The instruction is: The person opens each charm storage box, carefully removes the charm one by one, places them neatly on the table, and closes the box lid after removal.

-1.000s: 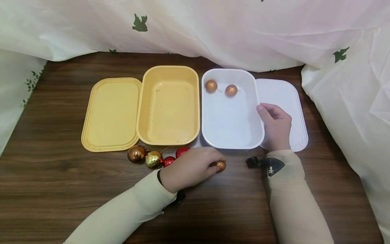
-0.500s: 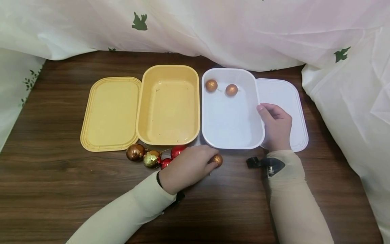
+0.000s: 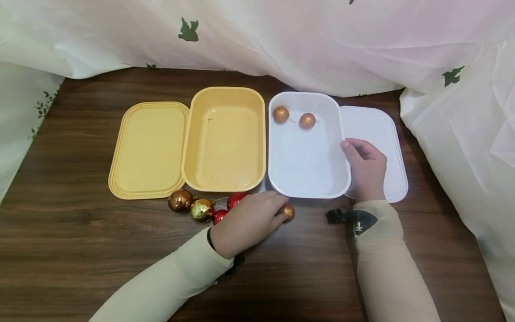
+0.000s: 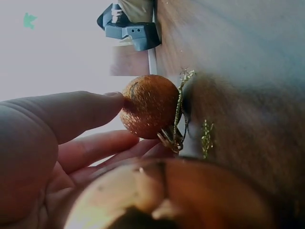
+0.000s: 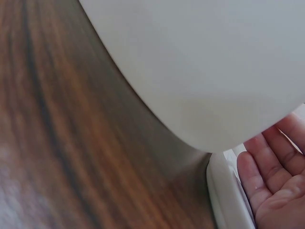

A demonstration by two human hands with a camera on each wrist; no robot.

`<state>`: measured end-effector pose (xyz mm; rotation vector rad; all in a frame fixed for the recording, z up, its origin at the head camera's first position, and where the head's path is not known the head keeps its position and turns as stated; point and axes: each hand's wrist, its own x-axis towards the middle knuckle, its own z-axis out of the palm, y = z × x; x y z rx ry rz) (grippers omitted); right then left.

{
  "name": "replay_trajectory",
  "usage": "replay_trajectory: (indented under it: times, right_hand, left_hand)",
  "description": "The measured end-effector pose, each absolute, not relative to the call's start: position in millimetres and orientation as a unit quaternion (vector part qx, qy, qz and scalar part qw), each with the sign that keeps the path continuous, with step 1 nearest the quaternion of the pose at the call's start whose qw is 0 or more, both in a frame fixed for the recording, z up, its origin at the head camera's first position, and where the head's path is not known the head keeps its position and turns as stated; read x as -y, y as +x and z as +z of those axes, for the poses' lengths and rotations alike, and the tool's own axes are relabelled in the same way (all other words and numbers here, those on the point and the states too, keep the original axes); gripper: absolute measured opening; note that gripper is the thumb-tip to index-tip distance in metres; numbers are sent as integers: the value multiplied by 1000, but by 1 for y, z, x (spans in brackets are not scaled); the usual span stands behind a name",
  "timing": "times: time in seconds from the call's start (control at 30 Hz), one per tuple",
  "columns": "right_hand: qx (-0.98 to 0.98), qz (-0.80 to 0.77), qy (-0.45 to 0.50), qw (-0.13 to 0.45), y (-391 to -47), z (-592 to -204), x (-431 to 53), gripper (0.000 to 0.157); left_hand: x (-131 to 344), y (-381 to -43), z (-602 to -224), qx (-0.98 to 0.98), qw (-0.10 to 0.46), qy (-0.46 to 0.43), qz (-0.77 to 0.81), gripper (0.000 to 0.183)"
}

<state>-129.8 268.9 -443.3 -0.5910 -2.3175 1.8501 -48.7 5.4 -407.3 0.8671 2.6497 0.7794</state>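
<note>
In the head view my left hand (image 3: 248, 221) is low over the table in front of the white box (image 3: 307, 163). It pinches an orange glitter bauble (image 3: 287, 212) between thumb and fingers; in the left wrist view a gold cord loop hangs from this bauble (image 4: 150, 107). A shiny golden-brown bauble (image 4: 167, 195) fills the foreground there. My right hand (image 3: 367, 167) holds the right rim of the white box, thumb on the edge. The right wrist view shows its fingers (image 5: 271, 162) behind the box wall (image 5: 214, 62). Two orange baubles (image 3: 280, 114) lie inside the box's far end.
A yellow box (image 3: 225, 147) stands left of the white one, with a yellow lid (image 3: 150, 150) beside it. A white lid (image 3: 392, 156) lies under my right hand. Brown (image 3: 180, 201), gold (image 3: 202, 209) and red baubles (image 3: 219, 216) sit by my left hand, partly covered. Curtains surround the table.
My left hand has shifted slightly left and toward the boxes with the orange bauble. The red and gold baubles beside it have moved a little left. My right hand stays at the rim.
</note>
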Motion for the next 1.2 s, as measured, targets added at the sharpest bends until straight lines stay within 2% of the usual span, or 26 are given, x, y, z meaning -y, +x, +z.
replay_trajectory:
  times: [0.43,0.73,0.9,1.03,1.2]
  right_hand:
    - [768,606,-202,50,-129,-444,-269,41]
    - [767,607,-201,51,-129,-442,-267,41]
    - [772,601,-200,51,-129,-441,-267,41]
    - [773,599,-204,48,-128,-442,-267,41]
    - [771,601,-203,49,-128,-443,-268,42]
  left_hand:
    - [-3,-43,-400,-907,86,308,273,25]
    - [1,-41,-382,-896,87,329,285,22]
    - [2,-43,-375,-886,59,350,299,6]
    - [1,-47,-371,-883,46,354,303,21]
    - [-3,-56,-363,-892,67,334,296,32]
